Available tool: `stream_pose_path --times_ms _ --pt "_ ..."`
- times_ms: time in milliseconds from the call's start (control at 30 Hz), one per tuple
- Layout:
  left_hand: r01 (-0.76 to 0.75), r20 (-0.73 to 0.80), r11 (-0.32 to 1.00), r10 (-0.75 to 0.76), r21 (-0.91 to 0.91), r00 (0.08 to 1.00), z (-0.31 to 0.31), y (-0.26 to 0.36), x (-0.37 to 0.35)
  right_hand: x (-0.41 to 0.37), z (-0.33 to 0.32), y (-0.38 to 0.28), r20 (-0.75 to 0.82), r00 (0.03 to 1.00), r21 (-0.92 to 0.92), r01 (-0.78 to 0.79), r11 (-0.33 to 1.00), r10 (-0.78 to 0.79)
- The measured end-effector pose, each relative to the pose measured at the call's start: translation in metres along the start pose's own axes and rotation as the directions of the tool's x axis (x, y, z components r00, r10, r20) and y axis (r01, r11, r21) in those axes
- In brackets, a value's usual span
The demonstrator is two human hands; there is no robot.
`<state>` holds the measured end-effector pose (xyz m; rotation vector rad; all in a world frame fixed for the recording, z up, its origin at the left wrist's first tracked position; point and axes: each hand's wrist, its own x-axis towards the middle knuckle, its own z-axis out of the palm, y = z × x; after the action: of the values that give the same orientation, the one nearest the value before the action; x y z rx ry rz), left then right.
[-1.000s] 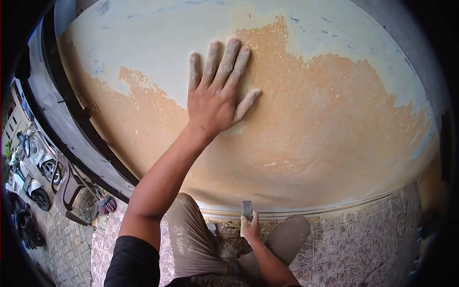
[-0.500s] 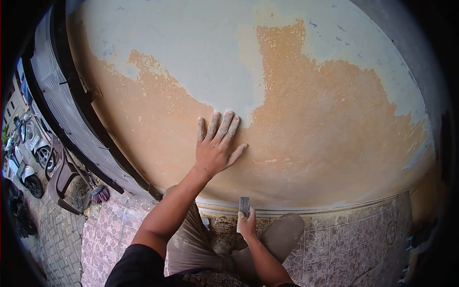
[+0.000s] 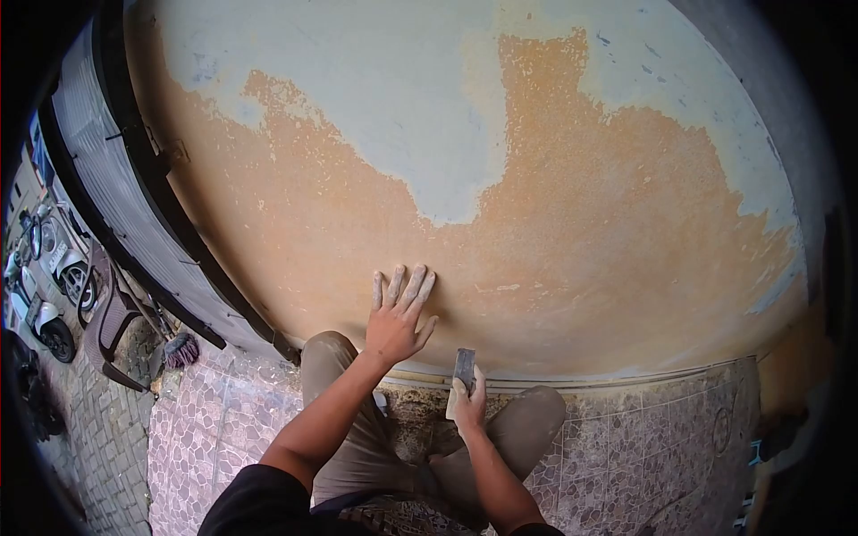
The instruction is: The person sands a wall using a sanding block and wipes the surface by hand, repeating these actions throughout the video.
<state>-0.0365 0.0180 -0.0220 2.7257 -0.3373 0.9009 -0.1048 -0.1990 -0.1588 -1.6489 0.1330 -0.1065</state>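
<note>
My left hand point(image 3: 399, 313) lies open against the lower part of the wall point(image 3: 572, 241), its dusty fingers spread and pointing up. The wall has orange old paint low down and patches of pale grey-white above, with a ragged border. Lower right, my right hand point(image 3: 469, 402) grips a small grey rectangular sanding block point(image 3: 465, 364), held upright between my knees and near the wall's foot. Its lower, paler end is partly covered by my fingers.
A dark-framed corrugated panel point(image 3: 116, 170) borders the wall on the left. Beyond it are a brown chair point(image 3: 112, 313), a mop point(image 3: 181, 350) and parked scooters point(image 3: 45, 322). Patterned tiles point(image 3: 223, 429) lie under me; my bent knees point(image 3: 329, 353) are close to the wall.
My left hand has slid down the wall, away from the edge of the pale patch. My right hand has risen slightly with the sanding block, which is turned a little. The view has shifted slightly.
</note>
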Motion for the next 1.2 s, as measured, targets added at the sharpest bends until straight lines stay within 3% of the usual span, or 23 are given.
stream_pose_path --times_ms 33,100,167,233,300,333,400,567,600,633,667,700,767,800,833,900,967,1067,1133,1200 --pt "0.0 0.001 1.0 0.0 -0.006 1.0 0.008 -0.002 -0.012 0.001 0.001 -0.007 -0.004 1.0 -0.005 -0.001 1.0 0.001" --pt "0.093 0.075 0.991 -0.086 -0.096 0.994 0.029 -0.011 -0.038 0.004 0.002 -0.023 0.028 0.999 0.179 0.02 0.984 -0.026" --pt "0.094 0.091 0.992 -0.087 -0.083 0.992 0.054 -0.026 -0.067 0.005 0.003 -0.072 0.042 0.998 0.233 -0.052 0.971 0.043" --pt "0.166 0.077 0.979 -0.158 -0.121 0.984 0.07 -0.035 -0.093 0.003 0.002 -0.128 0.313 0.944 0.485 -0.253 0.837 0.105" --pt "0.2 0.166 0.969 -0.176 -0.146 0.97 0.075 -0.037 -0.101 0.01 0.007 -0.157 0.393 0.919 0.609 -0.241 0.755 -0.024" --pt "0.212 0.149 0.964 -0.189 -0.158 0.971 0.075 -0.035 -0.1 0.013 0.01 -0.169 0.373 0.928 0.609 -0.245 0.754 0.001" --pt "0.23 0.139 0.959 -0.208 -0.168 0.968 0.077 -0.034 -0.1 0.019 0.018 -0.187 0.422 0.893 0.705 -0.217 0.675 -0.154" --pt "0.243 0.148 0.945 -0.214 -0.219 0.966 0.074 -0.033 -0.098 0.031 0.041 -0.22 0.422 0.861 0.744 -0.15 0.651 -0.285" --pt "0.241 0.158 0.945 -0.209 -0.22 0.965 0.074 -0.034 -0.099 0.034 0.048 -0.227 0.234 0.892 0.6 0.18 0.779 -0.387" --pt "0.245 0.15 0.945 -0.216 -0.217 0.965 0.074 -0.034 -0.1 0.036 0.055 -0.234 0.07 0.849 0.353 0.471 0.809 -0.524" --pt "0.245 0.155 0.942 -0.213 -0.228 0.965 0.076 -0.034 -0.1 0.039 0.059 -0.244 0.061 0.777 0.314 0.581 0.751 -0.626" --pt "0.242 0.16 0.94 -0.208 -0.241 0.965 0.077 -0.034 -0.101 0.049 0.062 -0.246 0.067 0.773 0.316 0.583 0.748 -0.631" --pt "0.235 0.153 0.938 -0.201 -0.256 0.968 0.077 -0.033 -0.101 0.075 0.071 -0.249 -0.034 0.471 -0.053 0.88 0.472 -0.882" --pt "0.254 0.183 0.931 -0.211 -0.261 0.96 0.076 -0.031 -0.099 0.085 0.08 -0.258 -0.097 0.359 -0.128 0.92 0.369 -0.928" --pt "0.275 0.213 0.923 -0.221 -0.268 0.952 0.076 -0.03 -0.098 0.091 0.088 -0.275 -0.092 0.353 -0.132 0.922 0.363 -0.931" --pt "0.276 0.211 0.918 -0.221 -0.284 0.952 0.076 -0.028 -0.098 0.1 0.1 -0.313 0.038 -0.029 -0.52 0.853 -0.044 -0.999" --pt "0.28 0.211 0.915 -0.224 -0.29 0.951 0.076 -0.027 -0.099 0.105 0.116 -0.319 0.081 0.007 -0.502 0.864 -0.035 -0.997" --pt "0.281 0.232 0.915 -0.218 -0.291 0.948 0.075 -0.026 -0.099 0.118 0.119 -0.27 0.028 0.046 -0.591 0.807 0.02 -0.999" --pt "0.277 0.249 0.917 -0.208 -0.288 0.946 0.072 -0.029 -0.096 0.12 0.106 -0.21 0.102 -0.019 -0.645 0.76 -0.08 -0.995" --pt "0.28 0.277 0.914 -0.198 -0.294 0.94 0.068 -0.03 -0.097 0.109 0.104 -0.174 0.052 0.088 -0.589 0.807 0.041 -0.995"
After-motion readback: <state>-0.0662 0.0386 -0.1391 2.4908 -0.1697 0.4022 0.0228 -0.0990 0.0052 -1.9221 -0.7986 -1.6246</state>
